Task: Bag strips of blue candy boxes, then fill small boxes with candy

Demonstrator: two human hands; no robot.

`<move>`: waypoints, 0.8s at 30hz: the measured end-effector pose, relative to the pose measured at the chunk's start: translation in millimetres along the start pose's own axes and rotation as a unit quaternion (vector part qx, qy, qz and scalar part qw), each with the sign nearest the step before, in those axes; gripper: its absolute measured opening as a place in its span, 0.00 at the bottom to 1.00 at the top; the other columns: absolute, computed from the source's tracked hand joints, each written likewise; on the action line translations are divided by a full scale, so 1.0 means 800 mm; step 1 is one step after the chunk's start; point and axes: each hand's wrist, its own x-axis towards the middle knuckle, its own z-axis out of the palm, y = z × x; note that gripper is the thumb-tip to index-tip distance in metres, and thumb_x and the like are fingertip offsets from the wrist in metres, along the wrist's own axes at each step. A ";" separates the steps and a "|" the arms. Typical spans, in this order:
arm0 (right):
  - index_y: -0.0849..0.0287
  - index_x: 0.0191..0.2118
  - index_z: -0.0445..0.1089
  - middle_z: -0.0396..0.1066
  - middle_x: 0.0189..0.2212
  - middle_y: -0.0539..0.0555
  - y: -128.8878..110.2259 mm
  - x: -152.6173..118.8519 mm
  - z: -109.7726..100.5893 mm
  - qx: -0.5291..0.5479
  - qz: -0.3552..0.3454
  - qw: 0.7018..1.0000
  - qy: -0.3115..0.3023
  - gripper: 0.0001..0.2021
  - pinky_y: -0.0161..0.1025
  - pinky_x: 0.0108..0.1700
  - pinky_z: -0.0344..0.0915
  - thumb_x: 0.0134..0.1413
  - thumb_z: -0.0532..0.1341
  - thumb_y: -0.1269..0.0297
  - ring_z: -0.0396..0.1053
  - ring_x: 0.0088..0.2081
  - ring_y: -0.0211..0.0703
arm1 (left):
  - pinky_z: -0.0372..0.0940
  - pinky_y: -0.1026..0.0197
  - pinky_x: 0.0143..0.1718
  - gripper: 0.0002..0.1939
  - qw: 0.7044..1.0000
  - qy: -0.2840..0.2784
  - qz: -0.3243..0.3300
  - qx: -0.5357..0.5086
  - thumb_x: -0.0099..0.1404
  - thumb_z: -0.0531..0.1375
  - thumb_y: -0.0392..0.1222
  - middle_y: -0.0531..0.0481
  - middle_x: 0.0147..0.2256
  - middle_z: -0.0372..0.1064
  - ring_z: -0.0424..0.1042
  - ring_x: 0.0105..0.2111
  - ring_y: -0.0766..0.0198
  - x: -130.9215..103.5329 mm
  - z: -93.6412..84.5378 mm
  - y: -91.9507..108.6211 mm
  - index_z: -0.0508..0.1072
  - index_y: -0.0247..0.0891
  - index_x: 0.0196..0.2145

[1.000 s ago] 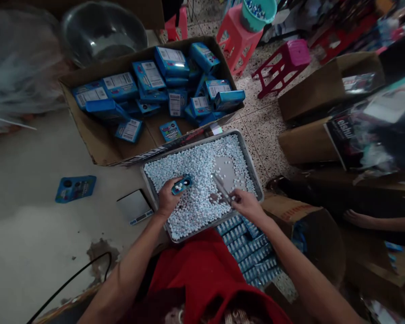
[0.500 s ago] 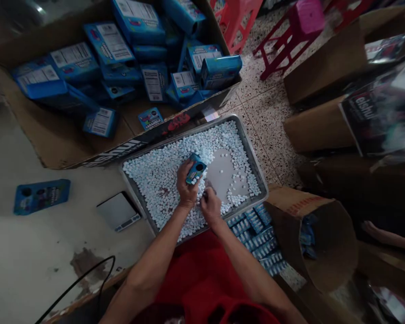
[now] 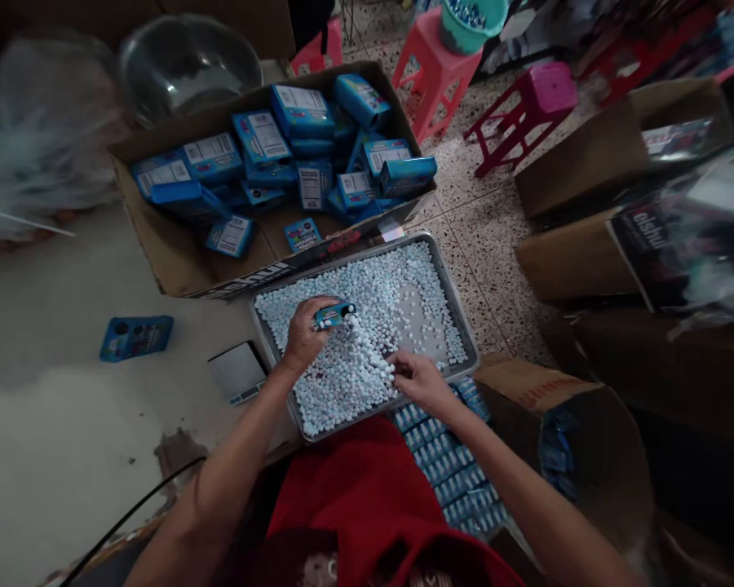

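My left hand (image 3: 303, 336) grips a small blue candy box (image 3: 330, 315) over a metal tray (image 3: 465, 297). The box is tilted, its dark opening to the right, and white candies (image 3: 360, 379) lie at its mouth and heap up just below. My right hand (image 3: 425, 383) is low over the tray's near side. Its fingers are parted, the tips touching the edge of the candy heap. Small pale pieces cover most of the tray, with bare metal showing toward its right side.
A carton (image 3: 150, 257) of larger blue boxes stands beyond the tray. On the left table lie a scale (image 3: 236, 371) and a flat blue box (image 3: 136, 337). Packed blue boxes (image 3: 440, 465) sit below the tray's near right edge. Another carton (image 3: 612, 456) stands right; stools (image 3: 547, 90) are behind.
My left hand has moved left with the candy box and tipped it. My right hand has shifted right and its fingers have opened. Candies have spread over part of the bare metal.
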 end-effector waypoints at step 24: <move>0.59 0.36 0.73 0.65 0.16 0.43 -0.101 -0.020 -0.048 -0.094 0.137 0.980 -0.108 0.08 0.31 0.23 0.54 0.46 0.61 0.68 0.62 0.18 0.35 | 0.65 0.52 0.54 0.19 0.994 -0.106 -0.018 0.002 0.53 0.64 0.30 0.47 0.45 0.77 0.73 0.48 0.53 -0.031 -0.027 -0.012 0.79 0.40 0.44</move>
